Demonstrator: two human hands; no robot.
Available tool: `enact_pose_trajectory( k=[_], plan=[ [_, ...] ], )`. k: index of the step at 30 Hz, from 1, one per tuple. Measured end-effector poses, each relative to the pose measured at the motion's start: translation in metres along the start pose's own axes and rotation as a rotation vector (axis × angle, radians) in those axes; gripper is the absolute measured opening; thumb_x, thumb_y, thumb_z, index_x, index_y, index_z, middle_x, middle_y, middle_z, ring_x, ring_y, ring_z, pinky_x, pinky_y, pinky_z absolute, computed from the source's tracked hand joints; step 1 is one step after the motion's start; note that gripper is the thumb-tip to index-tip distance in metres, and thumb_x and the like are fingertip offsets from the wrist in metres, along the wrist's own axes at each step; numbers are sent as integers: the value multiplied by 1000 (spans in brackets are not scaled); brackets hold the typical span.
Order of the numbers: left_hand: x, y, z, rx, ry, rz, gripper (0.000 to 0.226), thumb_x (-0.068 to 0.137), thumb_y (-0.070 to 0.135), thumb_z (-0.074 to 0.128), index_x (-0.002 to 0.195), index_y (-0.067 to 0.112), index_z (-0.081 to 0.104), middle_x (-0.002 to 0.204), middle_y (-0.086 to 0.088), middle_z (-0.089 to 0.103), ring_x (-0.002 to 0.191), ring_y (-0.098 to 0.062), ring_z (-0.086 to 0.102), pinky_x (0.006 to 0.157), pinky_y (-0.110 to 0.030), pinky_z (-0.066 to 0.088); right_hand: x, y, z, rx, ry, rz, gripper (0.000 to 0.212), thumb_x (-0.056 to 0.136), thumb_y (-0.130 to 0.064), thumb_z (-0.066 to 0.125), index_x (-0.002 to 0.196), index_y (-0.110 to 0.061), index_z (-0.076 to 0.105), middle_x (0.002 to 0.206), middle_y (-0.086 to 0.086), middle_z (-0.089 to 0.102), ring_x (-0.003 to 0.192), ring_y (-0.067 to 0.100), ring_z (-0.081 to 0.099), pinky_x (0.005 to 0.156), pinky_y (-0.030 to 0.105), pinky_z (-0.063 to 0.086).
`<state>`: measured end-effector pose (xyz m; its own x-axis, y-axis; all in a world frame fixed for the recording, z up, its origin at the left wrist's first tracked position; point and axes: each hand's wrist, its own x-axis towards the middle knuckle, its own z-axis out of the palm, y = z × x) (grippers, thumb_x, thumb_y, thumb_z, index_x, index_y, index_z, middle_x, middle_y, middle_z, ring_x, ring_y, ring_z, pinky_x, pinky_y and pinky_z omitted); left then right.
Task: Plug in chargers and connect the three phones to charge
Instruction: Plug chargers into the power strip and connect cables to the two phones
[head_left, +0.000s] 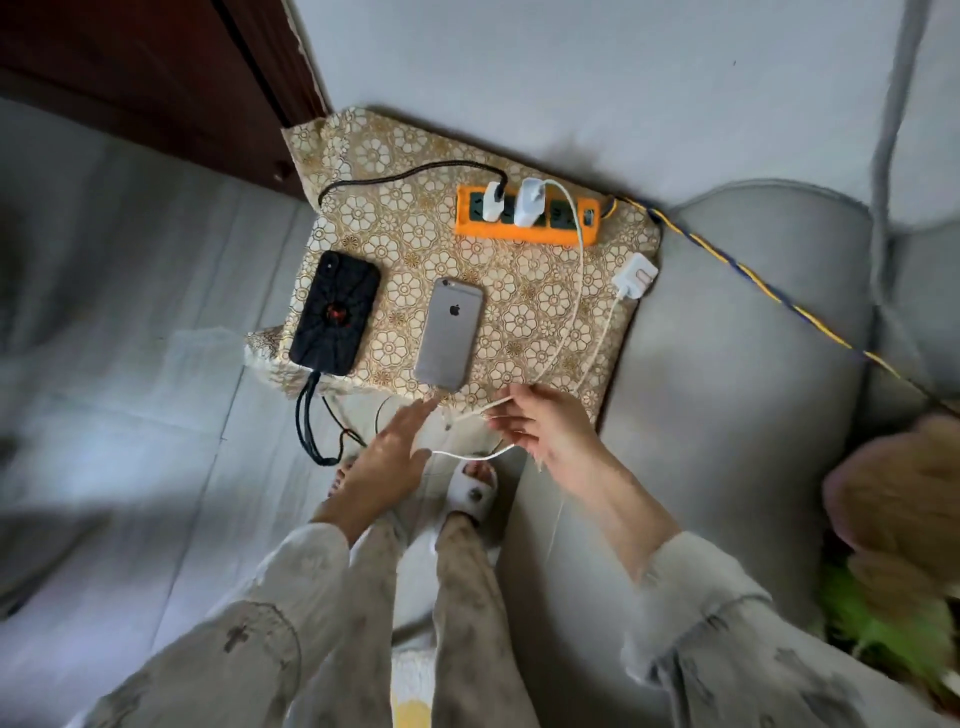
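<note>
- Head view: the third phone cannot be found; only two phones are seen, and the picture's edges are blurred.
- The bottom edge of the grey iPhone (450, 332) is partly covered by the fingertips of the left hand (382, 467), so whether a plug sits in its port cannot be told.
- The left hand is spread flat with straight fingers, and nothing is gripped by it.
- A thin white cable (569, 312) is pinched near its end between thumb and fingers of the right hand (545, 426); which charger it runs to is hard to trace.
- A phone in a black ribbed case (335, 312) lies face down on the gold floral-patterned cloth (519, 291), left of the iPhone, with a black braided cable (311, 421) at its bottom edge.
- Two white chargers are seated in the orange power strip (527, 215), at the cloth's far edge.
- A third white charger (635, 275) lies loose at the cloth's right edge, beside a grey cushion (753, 312).
</note>
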<state>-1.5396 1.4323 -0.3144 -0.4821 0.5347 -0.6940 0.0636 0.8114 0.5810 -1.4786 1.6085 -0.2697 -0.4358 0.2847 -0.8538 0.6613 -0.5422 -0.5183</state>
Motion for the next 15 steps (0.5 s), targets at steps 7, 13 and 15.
enact_pose_trajectory(
  k=[7,13,15],
  plan=[
    [-47,41,-14,-176,115,42,31,91,18,51,122,18,54,121,-9,62,94,-31,59,77,-23,38,-64,-41,11,186,-157,14,16,91,-12,49,85,-4,62,64,5,71,56,15,63,60,27,41],
    [-74,73,-69,-511,232,-23,15,93,9,46,90,6,60,76,-5,68,71,-23,62,69,-35,55,-98,-68,19,112,-123,-114,30,95,-24,44,109,-1,59,94,12,69,81,22,64,72,32,48],
    [-88,85,-94,-653,301,-22,15,94,11,46,92,5,59,72,1,69,65,-17,67,61,-26,58,-112,-66,24,-137,-112,-156,32,96,-20,42,120,-1,55,107,12,67,90,21,62,78,29,48]
  ],
)
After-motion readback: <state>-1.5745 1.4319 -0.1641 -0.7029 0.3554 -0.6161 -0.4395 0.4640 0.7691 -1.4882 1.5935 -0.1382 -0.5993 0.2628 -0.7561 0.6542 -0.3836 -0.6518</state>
